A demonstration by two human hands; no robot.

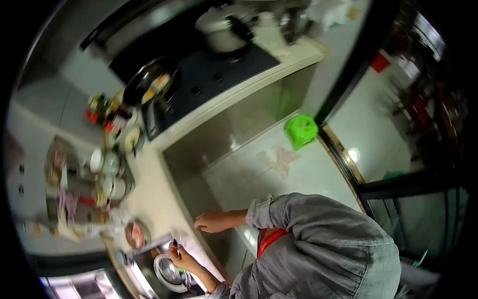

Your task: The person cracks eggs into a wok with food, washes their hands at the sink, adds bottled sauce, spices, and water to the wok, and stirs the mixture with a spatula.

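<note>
My left hand (183, 260) is over the sink, with its fingers pinched on a small dark object (175, 243) too blurred to name. Below that hand, a white-rimmed bowl or strainer (168, 272) sits in the sink (144, 271), with a bit of green beside it. My right hand (213, 222) hangs by the counter's front edge, palm down, fingers loosely extended and nothing visible in them. A bowl with pinkish contents (135, 234) stands on the counter (149, 199) near the sink.
A frying pan (134, 84) holding eggs and a lidded pot (221, 35) stand on the black stove (209, 74). Bottles (102, 107) and white jars (114, 188) line the wall. On the floor are a green stool (301, 130) and a pale cloth-like patch (280, 160).
</note>
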